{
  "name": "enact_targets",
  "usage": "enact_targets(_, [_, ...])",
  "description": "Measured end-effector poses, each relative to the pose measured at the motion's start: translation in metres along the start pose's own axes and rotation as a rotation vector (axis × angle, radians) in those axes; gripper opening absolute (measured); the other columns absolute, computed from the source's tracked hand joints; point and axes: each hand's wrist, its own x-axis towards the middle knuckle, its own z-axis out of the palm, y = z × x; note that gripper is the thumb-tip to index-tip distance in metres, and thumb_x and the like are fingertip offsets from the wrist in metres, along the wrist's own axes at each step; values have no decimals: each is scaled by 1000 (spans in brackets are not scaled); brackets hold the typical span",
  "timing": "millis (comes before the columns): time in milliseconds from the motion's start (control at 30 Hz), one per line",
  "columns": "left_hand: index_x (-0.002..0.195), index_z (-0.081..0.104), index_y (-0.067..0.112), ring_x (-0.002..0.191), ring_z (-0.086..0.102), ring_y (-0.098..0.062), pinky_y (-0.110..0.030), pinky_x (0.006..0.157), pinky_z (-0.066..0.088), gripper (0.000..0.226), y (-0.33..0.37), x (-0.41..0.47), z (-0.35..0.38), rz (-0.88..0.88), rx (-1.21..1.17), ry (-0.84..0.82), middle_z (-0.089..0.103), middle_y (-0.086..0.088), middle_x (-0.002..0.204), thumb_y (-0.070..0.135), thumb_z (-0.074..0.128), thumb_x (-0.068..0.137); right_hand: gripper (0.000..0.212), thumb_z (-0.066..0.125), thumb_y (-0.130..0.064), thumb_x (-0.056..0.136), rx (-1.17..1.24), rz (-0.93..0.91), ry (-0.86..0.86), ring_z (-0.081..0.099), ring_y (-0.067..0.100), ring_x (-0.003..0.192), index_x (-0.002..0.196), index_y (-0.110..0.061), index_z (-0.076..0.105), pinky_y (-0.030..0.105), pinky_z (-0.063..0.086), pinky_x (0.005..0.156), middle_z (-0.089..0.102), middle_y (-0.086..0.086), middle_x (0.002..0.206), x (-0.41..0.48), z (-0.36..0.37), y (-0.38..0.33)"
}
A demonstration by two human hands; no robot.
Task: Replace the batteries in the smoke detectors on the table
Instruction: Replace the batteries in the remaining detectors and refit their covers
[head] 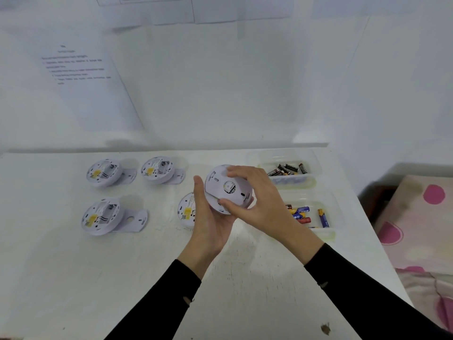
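I hold one white round smoke detector above the table, its mounting plate facing me. My left hand cups it from below and the left. My right hand grips its rim from the right, fingers over the top and thumb at the bottom. Three opened detectors lie on their backs at the left, each resting on a loose mounting plate: two in the back row and one in front. Another detector lies partly hidden behind my left hand.
A clear tray at the back right holds several dark batteries. A second clear tray nearer me holds several blue, yellow and red batteries. Printed sheets hang on the wall. A pink-patterned cloth lies beyond the table's right edge.
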Motion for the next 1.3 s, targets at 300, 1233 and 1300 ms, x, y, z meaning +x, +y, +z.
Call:
enact_targets(300, [134,54,12,121,61,-32,-50,98,52,54,-2,9,-5,-2,18,-7,65,-16,129,50,41,98,45,70,-43,84,202,315,8,47,6,120,123,-27,55,23,39,101,54,-14,127,7,-15,11])
enact_targets(1233, [139,50,13,125,58,-32,-43,86,58,36,3,16,-24,128,309,-66,58,-13,138,18,41,105,26,63,-6,90,826,894,-146,70,20,92,116,-2,65,31,59,75,72,10,106,30,-35,41])
enact_targets(1300, [138,51,13,125,58,-32,-44,86,58,36,3,16,-23,127,296,-53,58,-13,138,18,41,105,26,63,-5,90,840,906,-137,69,21,93,115,-2,65,33,60,77,72,11,106,29,-35,41])
